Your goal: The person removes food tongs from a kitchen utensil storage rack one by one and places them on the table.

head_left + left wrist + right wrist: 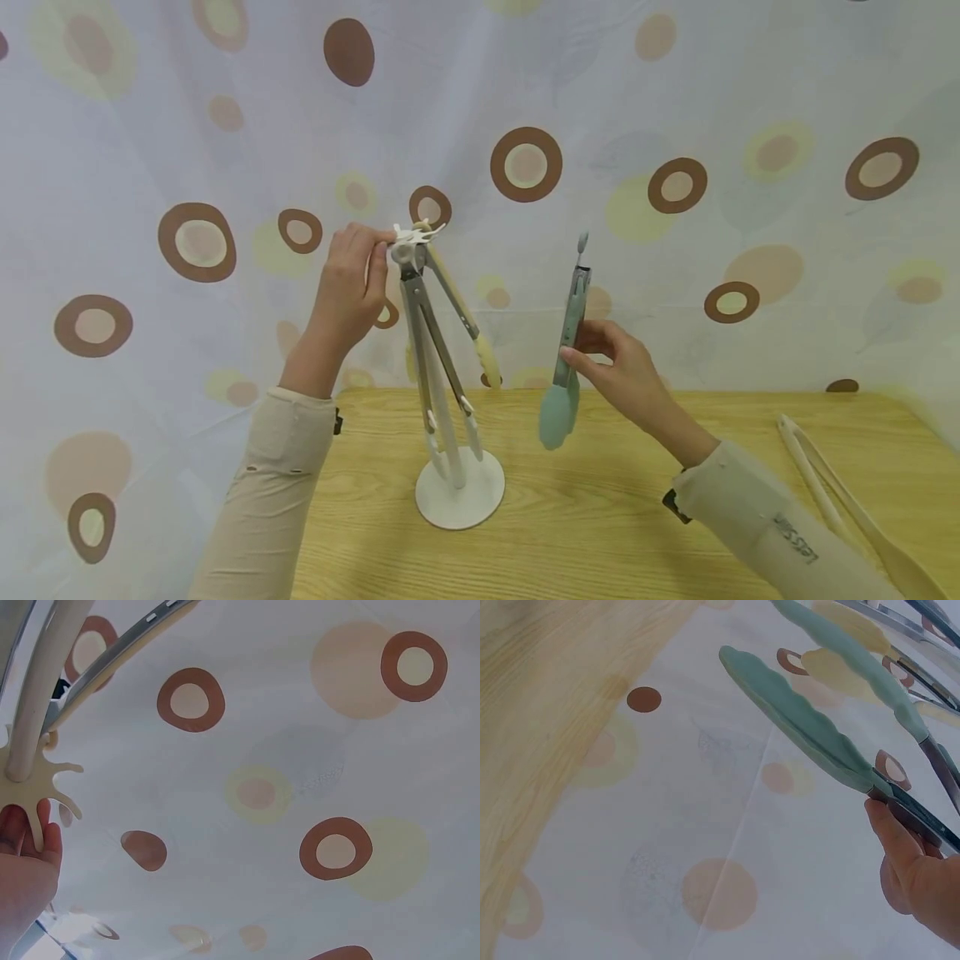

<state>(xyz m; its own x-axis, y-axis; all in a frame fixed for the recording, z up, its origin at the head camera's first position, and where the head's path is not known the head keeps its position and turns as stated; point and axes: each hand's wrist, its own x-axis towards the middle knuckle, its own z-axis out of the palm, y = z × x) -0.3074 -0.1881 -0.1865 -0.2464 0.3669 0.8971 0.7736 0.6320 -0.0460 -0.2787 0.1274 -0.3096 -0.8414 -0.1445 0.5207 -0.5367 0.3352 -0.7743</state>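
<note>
My left hand (pixel 348 279) pinches a prong of the white utensil stand's pronged top (pixel 26 791). The stand's pole (pixel 37 686) rises from a round white base (pixel 459 504). From the top hang metal tongs with white tips (pixel 474 437) and another pair with yellow tips (pixel 487 360). To the right of the stand, my right hand (pixel 626 371) grips teal-tipped tongs (pixel 555 417) by their metal arms, thumb on the near side. These tongs hang tips down above the table, their pull ring upward. The right wrist view shows their scalloped teal heads (pixel 802 727) apart.
Beige tongs (pixel 810 477) lie on the wooden table (pixel 585 525) at the right, partly behind my right sleeve (pixel 780 525). A pale curtain (pixel 465 67) with brown and yellow circles hangs behind the table.
</note>
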